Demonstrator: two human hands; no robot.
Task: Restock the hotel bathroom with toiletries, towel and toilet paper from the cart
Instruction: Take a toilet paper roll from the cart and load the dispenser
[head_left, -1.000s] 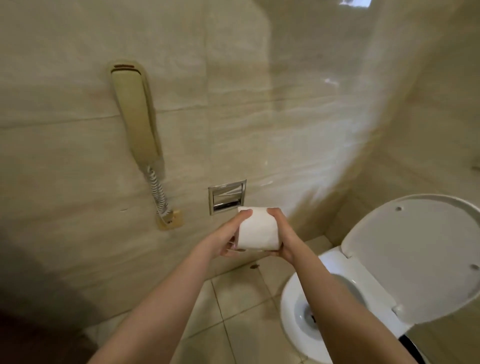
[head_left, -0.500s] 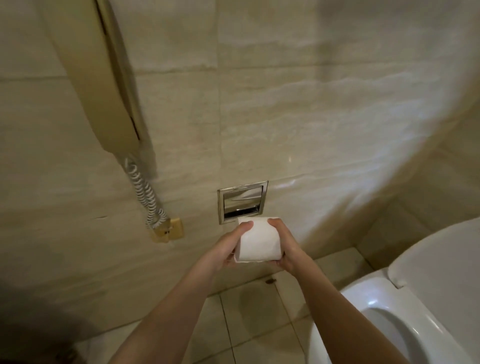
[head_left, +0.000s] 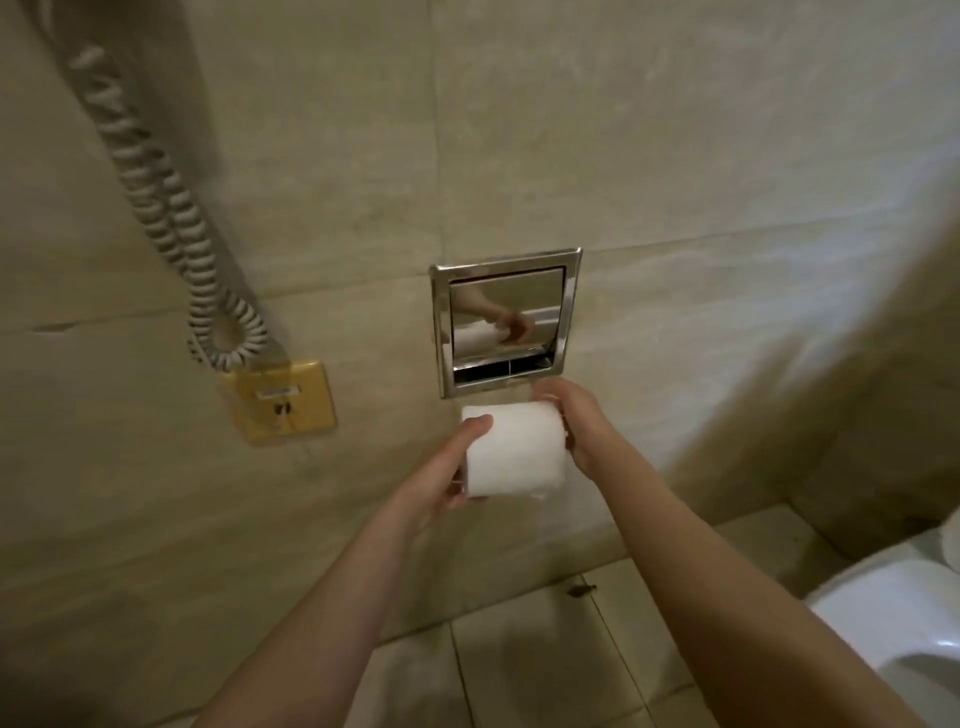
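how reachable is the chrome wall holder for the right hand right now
Probably yes: the right hand grips the toilet roll just below the chrome holder, with nothing between them, though it is occupied.

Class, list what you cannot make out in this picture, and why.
All in the head view:
1. Ends of the toilet roll: covered by the left hand and right hand.
2. Inside of the holder: behind its mirrored flap.
3. Toilet: cut off by the right and bottom edges.
4. Label on the wall socket: blurred, too small to read.
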